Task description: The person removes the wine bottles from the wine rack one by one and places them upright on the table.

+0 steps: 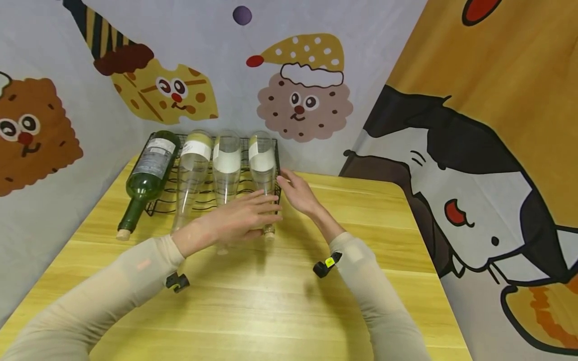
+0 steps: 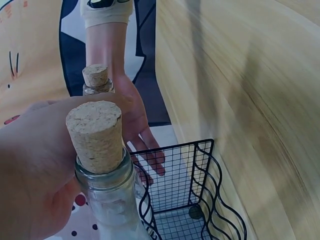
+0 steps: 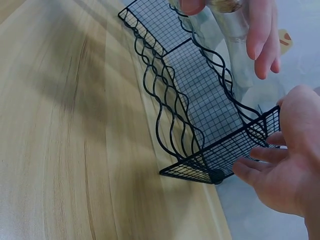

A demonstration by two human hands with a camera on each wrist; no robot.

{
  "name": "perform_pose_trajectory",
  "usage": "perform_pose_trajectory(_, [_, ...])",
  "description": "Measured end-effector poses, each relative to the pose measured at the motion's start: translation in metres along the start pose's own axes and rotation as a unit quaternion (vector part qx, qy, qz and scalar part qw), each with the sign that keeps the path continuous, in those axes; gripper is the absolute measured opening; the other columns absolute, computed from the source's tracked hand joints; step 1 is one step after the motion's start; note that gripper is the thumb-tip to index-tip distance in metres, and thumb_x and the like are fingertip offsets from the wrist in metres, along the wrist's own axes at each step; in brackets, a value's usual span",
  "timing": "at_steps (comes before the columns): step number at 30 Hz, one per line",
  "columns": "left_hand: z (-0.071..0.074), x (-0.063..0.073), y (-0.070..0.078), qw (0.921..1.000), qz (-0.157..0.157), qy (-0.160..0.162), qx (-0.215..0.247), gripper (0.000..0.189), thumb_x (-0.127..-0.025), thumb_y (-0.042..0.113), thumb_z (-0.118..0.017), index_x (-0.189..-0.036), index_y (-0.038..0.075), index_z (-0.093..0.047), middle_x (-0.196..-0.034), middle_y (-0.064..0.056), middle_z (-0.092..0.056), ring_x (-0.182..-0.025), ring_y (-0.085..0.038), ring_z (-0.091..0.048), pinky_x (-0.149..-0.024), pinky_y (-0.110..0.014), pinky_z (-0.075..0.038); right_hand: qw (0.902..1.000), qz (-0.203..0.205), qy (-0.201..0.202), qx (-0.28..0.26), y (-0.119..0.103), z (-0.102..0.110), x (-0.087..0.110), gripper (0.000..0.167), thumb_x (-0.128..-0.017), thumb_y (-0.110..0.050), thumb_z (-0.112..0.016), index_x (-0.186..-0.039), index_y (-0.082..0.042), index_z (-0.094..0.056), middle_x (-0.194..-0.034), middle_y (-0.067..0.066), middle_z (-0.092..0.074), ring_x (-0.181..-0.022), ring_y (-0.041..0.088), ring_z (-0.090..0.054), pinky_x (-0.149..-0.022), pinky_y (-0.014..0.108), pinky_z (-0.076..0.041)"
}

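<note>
My left hand (image 1: 232, 218) stretches over the necks of the clear bottles, fingers spread and nearly straight, by the neck of the rightmost clear bottle (image 1: 262, 158). Whether it touches that neck I cannot tell. My right hand (image 1: 299, 193) is at the right end of a black wire bottle rack (image 3: 220, 155), its fingers extended against or very near the mesh side. Two more clear bottles, a middle one (image 1: 227, 159) and a left one (image 1: 196, 155), lie on the rack with corked necks toward me. A corked green bottle (image 1: 151, 163) slants at the rack's left end.
The rack stands at the back of a wooden table (image 1: 271, 311), close to a cloth backdrop (image 1: 180, 30) printed with cartoon figures. The bottle necks overhang the rack's front edge. In the left wrist view, a cork (image 2: 96, 135) fills the near foreground.
</note>
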State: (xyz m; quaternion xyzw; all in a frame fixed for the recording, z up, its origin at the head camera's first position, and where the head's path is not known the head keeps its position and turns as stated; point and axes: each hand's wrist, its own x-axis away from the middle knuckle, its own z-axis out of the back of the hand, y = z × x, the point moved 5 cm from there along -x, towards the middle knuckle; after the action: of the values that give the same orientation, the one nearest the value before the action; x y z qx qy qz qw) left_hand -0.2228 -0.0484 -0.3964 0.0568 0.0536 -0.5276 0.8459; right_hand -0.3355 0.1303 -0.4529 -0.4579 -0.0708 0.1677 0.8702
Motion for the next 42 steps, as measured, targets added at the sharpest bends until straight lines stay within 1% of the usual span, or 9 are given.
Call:
perform_pose_trajectory(4, [0.001,-0.002,0.000,0.9998,-0.011,0.009,-0.017,0.058,-0.099,0.020,-0.089,-0.153,0.009,-0.070,-0.163,-0.015,-0.066,-0.161,-0.039,-0.054,-0.140,-0.062,-0.038,1.0000,0.002,0.007,0.000,0.000,0.001,0.000,0.065,-0.122,-0.049,-0.042,-0.174,-0.010,-0.044,-0.173,0.020,-0.053,-0.153,0.047,-0.059,-0.129,0.063,-0.053])
perform_pose_trajectory(14, [0.004,-0.005,0.001,0.9977,-0.031,0.034,-0.050,0.048,-0.100,0.018,-0.087,-0.146,0.010,-0.075,-0.154,-0.012,-0.073,-0.154,-0.037,-0.062,-0.136,-0.060,-0.045,0.9997,0.012,0.016,-0.010,0.000,0.001,-0.001,0.060,-0.122,-0.042,-0.044,-0.170,-0.007,-0.049,-0.169,0.022,-0.057,-0.151,0.047,-0.062,-0.127,0.062,-0.055])
perform_pose_trajectory(18, [0.007,-0.004,0.001,0.9954,-0.044,0.056,-0.064,0.046,-0.099,0.018,-0.087,-0.143,0.009,-0.076,-0.151,-0.013,-0.075,-0.150,-0.037,-0.066,-0.133,-0.059,-0.049,0.9996,0.019,0.011,-0.016,0.000,0.000,-0.002,0.059,-0.122,-0.042,-0.044,-0.169,-0.007,-0.050,-0.169,0.021,-0.057,-0.149,0.046,-0.064,-0.125,0.062,-0.057])
perform_pose_trajectory(21, [0.007,-0.003,0.002,0.9932,-0.050,0.070,-0.078,0.045,-0.099,0.014,-0.086,-0.142,0.009,-0.076,-0.150,-0.013,-0.076,-0.148,-0.036,-0.067,-0.132,-0.057,-0.050,0.9995,0.022,0.005,-0.021,0.000,-0.001,-0.002,0.060,-0.122,-0.042,-0.043,-0.170,-0.007,-0.049,-0.169,0.021,-0.056,-0.149,0.046,-0.064,-0.125,0.061,-0.057])
perform_pose_trajectory(27, [0.009,0.000,0.004,0.9879,-0.064,0.083,-0.114,0.049,-0.096,0.003,-0.084,-0.144,0.010,-0.075,-0.151,-0.012,-0.075,-0.149,-0.034,-0.067,-0.133,-0.054,-0.050,0.9994,0.027,0.001,-0.023,0.000,-0.001,-0.001,0.062,-0.123,-0.043,-0.042,-0.172,-0.005,-0.045,-0.170,0.022,-0.055,-0.148,0.046,-0.065,-0.126,0.061,-0.057])
perform_pose_trajectory(32, [0.009,0.003,0.007,0.9810,-0.081,0.102,-0.143,0.057,-0.090,-0.006,-0.086,-0.143,0.009,-0.074,-0.148,-0.010,-0.077,-0.145,-0.032,-0.070,-0.130,-0.052,-0.054,0.9988,0.037,0.008,-0.032,0.000,-0.001,-0.003,0.058,-0.123,-0.040,-0.043,-0.170,-0.005,-0.048,-0.167,0.023,-0.059,-0.141,0.045,-0.070,-0.121,0.057,-0.061])
perform_pose_trajectory(34, [0.010,0.004,0.008,0.9789,-0.086,0.106,-0.152,0.057,-0.090,-0.007,-0.086,-0.143,0.009,-0.074,-0.148,-0.009,-0.077,-0.145,-0.031,-0.070,-0.130,-0.051,-0.054,0.9986,0.037,0.010,-0.035,0.000,-0.001,-0.003,0.058,-0.124,-0.039,-0.044,-0.170,-0.005,-0.049,-0.166,0.023,-0.059,-0.140,0.045,-0.071,-0.119,0.056,-0.063])
perform_pose_trajectory(39, [0.011,0.007,0.009,0.9775,-0.088,0.105,-0.160,0.060,-0.089,-0.009,-0.084,-0.145,0.009,-0.073,-0.150,-0.009,-0.076,-0.145,-0.032,-0.070,-0.130,-0.052,-0.054,0.9985,0.031,0.008,-0.043,0.000,-0.001,-0.002,0.059,-0.124,-0.039,-0.044,-0.171,-0.003,-0.046,-0.168,0.024,-0.057,-0.143,0.045,-0.069,-0.119,0.054,-0.064])
perform_pose_trajectory(42, [0.011,0.008,0.009,0.9768,-0.089,0.117,-0.156,0.060,-0.088,-0.009,-0.085,-0.144,0.008,-0.074,-0.149,-0.009,-0.076,-0.144,-0.032,-0.071,-0.129,-0.052,-0.055,0.9983,0.031,0.008,-0.048,0.000,-0.001,-0.002,0.060,-0.124,-0.039,-0.043,-0.171,-0.003,-0.046,-0.170,0.024,-0.055,-0.146,0.044,-0.067,-0.118,0.053,-0.064])
